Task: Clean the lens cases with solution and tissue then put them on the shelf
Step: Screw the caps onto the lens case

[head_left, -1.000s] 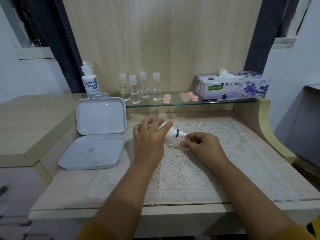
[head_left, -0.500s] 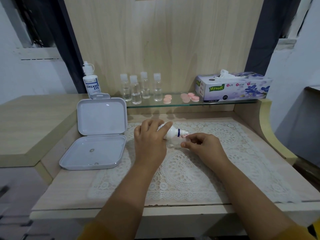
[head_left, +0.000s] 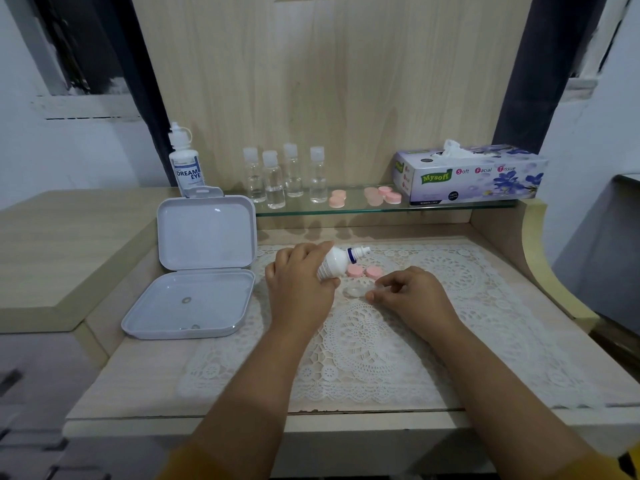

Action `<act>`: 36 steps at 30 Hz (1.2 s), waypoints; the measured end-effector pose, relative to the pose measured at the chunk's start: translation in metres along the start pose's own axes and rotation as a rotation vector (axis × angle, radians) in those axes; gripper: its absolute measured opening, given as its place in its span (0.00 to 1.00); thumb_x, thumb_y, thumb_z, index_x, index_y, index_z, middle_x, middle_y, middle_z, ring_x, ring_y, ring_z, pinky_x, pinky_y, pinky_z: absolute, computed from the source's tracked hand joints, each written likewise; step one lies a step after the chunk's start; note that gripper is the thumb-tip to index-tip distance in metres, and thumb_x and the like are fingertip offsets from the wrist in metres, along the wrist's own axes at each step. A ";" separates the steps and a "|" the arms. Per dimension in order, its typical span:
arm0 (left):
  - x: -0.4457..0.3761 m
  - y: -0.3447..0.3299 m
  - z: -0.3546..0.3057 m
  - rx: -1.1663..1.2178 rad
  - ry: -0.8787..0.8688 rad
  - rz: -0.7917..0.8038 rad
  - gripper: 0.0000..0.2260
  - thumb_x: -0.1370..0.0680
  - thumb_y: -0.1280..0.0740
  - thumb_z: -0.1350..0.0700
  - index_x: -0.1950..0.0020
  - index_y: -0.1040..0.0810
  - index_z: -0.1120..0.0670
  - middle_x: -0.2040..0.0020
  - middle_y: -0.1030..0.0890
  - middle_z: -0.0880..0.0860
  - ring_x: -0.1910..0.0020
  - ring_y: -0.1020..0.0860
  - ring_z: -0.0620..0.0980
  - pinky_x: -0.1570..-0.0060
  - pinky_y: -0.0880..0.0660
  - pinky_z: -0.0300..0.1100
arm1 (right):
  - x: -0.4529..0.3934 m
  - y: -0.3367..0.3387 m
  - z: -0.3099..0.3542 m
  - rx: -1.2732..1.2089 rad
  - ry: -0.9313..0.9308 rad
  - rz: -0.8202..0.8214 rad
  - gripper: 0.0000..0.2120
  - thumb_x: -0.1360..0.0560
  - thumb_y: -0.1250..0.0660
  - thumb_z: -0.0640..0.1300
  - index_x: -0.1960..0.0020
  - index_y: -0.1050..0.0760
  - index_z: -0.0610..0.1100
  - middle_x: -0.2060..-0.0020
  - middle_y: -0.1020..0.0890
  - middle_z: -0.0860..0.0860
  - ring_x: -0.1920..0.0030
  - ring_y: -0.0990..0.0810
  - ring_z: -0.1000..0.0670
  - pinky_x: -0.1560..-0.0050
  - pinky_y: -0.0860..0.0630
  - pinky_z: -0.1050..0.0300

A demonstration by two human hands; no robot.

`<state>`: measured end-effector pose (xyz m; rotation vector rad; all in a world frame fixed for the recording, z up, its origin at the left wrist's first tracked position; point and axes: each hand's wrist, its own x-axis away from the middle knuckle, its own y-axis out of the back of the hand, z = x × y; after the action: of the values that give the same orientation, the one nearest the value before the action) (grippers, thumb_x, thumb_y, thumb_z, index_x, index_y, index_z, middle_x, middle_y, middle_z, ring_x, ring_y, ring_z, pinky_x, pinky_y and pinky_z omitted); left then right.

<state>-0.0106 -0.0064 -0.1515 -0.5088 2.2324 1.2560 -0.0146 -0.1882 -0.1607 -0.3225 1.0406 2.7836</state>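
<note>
On the glass shelf (head_left: pixel 381 211), "Mysoft" tissue box (head_left: pixel 471 174) (Soft Facial Tissue), "DREAM EYE" bottle (head_left: pixel 186 164)

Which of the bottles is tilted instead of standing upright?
The white bottle gripped by the left hand over the lace mat. The Dream Eye bottle and the four clear bottles stand upright at the back.

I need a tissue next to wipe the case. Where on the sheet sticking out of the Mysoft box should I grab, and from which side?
Pinch the crumpled white tuft that stands up from the slot in the top of the tissue box, coming from above and pulling upward. It is the only part of the sheet showing. The right hand is nearer, though it currently pinches the clear lens case.
</note>
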 end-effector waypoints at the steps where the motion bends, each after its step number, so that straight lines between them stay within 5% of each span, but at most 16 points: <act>1: 0.000 0.000 0.000 0.009 0.015 0.016 0.26 0.31 0.26 0.50 0.33 0.27 0.42 0.39 0.25 0.42 0.40 0.34 0.47 0.49 0.49 0.38 | 0.000 0.000 -0.001 0.016 0.005 0.003 0.17 0.35 0.23 0.54 0.50 0.18 0.48 0.58 0.24 0.54 0.57 0.26 0.57 0.61 0.32 0.65; 19: -0.002 0.003 0.000 0.019 0.134 0.069 0.25 0.30 0.27 0.49 0.34 0.28 0.40 0.38 0.26 0.41 0.38 0.34 0.47 0.42 0.44 0.44 | -0.002 0.000 -0.001 0.075 -0.002 0.032 0.24 0.37 0.23 0.58 0.45 0.19 0.49 0.56 0.23 0.54 0.52 0.24 0.53 0.53 0.26 0.58; 27: -0.003 0.003 0.004 0.010 0.157 0.059 0.25 0.30 0.28 0.50 0.34 0.28 0.40 0.38 0.26 0.42 0.39 0.34 0.48 0.41 0.41 0.46 | 0.002 0.003 0.004 0.022 -0.029 0.046 0.22 0.36 0.23 0.57 0.46 0.19 0.49 0.56 0.22 0.54 0.54 0.24 0.55 0.56 0.28 0.61; 36: -0.003 0.002 0.013 -0.043 0.216 0.022 0.23 0.29 0.30 0.52 0.35 0.28 0.41 0.41 0.24 0.45 0.41 0.33 0.50 0.43 0.39 0.46 | 0.005 0.021 0.012 -0.773 -0.401 0.062 0.10 0.26 0.29 0.48 0.54 0.18 0.41 0.54 0.18 0.42 0.54 0.17 0.44 0.53 0.18 0.52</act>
<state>-0.0056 0.0057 -0.1541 -0.6665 2.3979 1.3179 -0.0262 -0.1956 -0.1401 0.1950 -0.1339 2.9960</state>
